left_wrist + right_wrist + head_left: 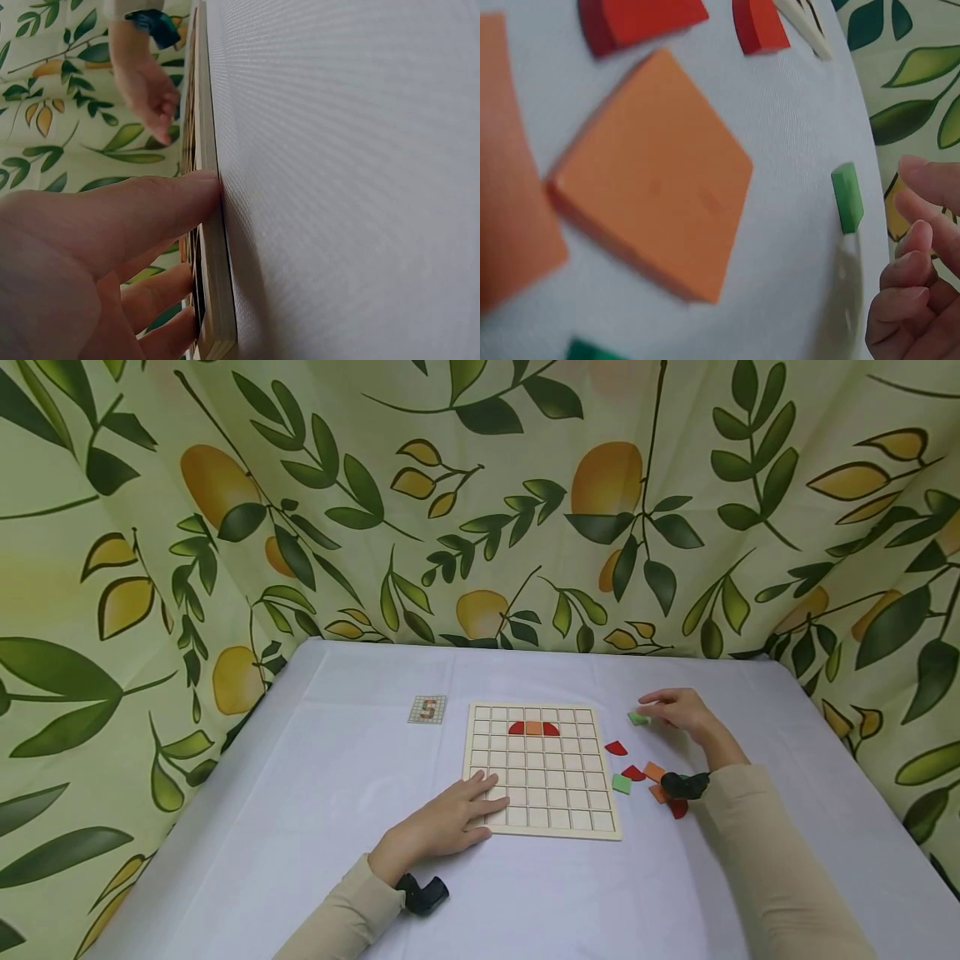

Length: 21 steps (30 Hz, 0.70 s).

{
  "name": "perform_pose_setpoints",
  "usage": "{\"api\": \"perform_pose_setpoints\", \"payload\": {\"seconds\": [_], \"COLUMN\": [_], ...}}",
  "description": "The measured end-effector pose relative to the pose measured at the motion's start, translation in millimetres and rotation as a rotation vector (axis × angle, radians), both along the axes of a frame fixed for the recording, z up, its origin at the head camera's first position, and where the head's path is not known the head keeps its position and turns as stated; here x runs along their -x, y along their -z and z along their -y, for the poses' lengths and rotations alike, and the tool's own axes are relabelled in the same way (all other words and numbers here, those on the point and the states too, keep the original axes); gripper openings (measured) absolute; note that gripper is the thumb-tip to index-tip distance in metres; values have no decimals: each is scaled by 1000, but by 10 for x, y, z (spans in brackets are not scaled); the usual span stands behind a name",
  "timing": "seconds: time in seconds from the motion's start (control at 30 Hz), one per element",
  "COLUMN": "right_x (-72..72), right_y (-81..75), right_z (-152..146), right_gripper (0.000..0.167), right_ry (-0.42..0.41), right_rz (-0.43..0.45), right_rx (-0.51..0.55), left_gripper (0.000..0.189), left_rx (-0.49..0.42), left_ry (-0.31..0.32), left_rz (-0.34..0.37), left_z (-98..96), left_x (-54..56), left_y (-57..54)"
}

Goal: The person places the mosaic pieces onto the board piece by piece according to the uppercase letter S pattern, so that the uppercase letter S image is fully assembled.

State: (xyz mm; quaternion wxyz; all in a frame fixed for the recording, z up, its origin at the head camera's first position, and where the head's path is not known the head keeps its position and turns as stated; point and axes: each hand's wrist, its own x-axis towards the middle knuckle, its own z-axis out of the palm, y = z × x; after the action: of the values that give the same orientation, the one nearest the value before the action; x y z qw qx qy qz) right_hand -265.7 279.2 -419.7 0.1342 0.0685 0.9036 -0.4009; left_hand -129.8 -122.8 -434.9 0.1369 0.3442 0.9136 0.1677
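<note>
My left hand (453, 817) rests on the near left side of the wooden grid board (537, 793), fingers spread over its squares. In the left wrist view, the thumb (176, 201) lies against the board's side edge. On an upper row of the board sit an orange square (533, 728) and a red rounded piece (517, 728) on either side of it. Right of the board, my right hand (678, 712) hovers close by a green tile (637, 718). In the right wrist view, its loosely bent fingers (906, 300) appear apart from that green tile (847, 198).
Loose pieces lie right of the board: red quarter-rounds (616, 748), another green square (622, 784) and orange squares (654, 772), partly under the right wrist's black camera (684, 786). A small pattern card (427, 709) lies left of the board. A leaf-patterned curtain (480, 527) stands behind the table.
</note>
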Motion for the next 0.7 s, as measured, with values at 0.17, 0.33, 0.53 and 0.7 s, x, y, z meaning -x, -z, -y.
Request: {"api": "perform_pose_setpoints", "payload": {"seconds": [0.17, 0.33, 0.53, 0.7], "right_x": [15, 24, 31, 43], "right_y": [26, 68, 104, 133], "right_z": [-58, -110, -141, -152], "right_gripper": [52, 53, 52, 52], "right_ry": [-47, -100, -120, -115], "right_rz": [16, 26, 22, 29], "right_rx": [-21, -36, -45, -44], "left_gripper": [48, 48, 48, 48], "left_rx": [7, 12, 16, 15], "left_ry": [-8, -13, -14, -4], "left_rz": [6, 10, 7, -4], "left_z": [-2, -6, -7, -8], "left_x": [-3, 5, 6, 4], "left_y": [-12, -2, -3, 1]}}
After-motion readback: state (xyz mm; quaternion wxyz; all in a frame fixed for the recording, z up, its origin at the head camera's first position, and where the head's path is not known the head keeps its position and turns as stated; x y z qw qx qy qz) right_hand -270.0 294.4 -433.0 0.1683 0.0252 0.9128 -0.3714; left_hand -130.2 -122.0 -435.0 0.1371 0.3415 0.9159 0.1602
